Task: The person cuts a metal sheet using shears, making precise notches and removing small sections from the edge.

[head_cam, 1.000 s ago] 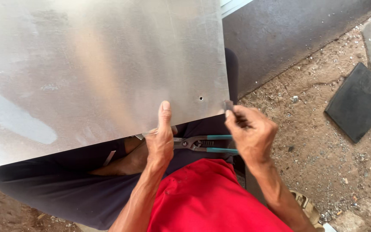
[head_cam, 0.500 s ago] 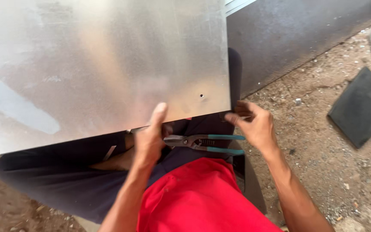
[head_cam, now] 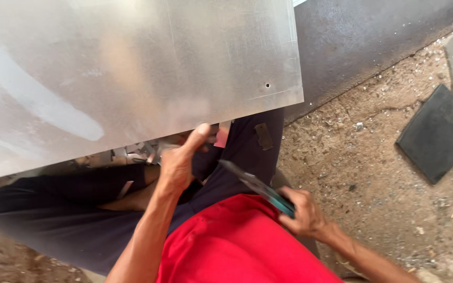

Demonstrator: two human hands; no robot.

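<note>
Sheet: large, flat, shiny grey metal sheet (head_cam: 132, 73) fills the view from 9 to 1 o'clock, its near edge slanting over the person's lap; a small drilled hole sits near its lower right corner at about 1 o'clock.
Left hand: the left hand (head_cam: 176, 165) sits near centre, thumb pressed up against the sheet's near edge and fingers curled beneath it, clamping the edge, seemingly to keep the sheet propped and steady on the knees.
Right hand: the right hand (head_cam: 302, 212) at 4 o'clock is closed around the teal handles of a pair of dark-bladed metal snips (head_cam: 255, 186); the blades point up toward 11 o'clock, well short of the sheet's edge, held back over the thigh.
Snips' jaws: whether the blades are parted or shut, I cannot tell from the blur.
Offcuts: small bright metal scraps (head_cam: 137, 152) lie just under the sheet's edge at 9 o'clock beside the left hand, on the lap.
Clothing: red shirt (head_cam: 237, 241) at 6 o'clock, dark trousers (head_cam: 53, 209) at 8 o'clock.
Ground: gritty brown dirt floor (head_cam: 373, 157) at 3 o'clock, with a dark square slab (head_cam: 439, 133) lying flat on it, well apart from the hands.
</note>
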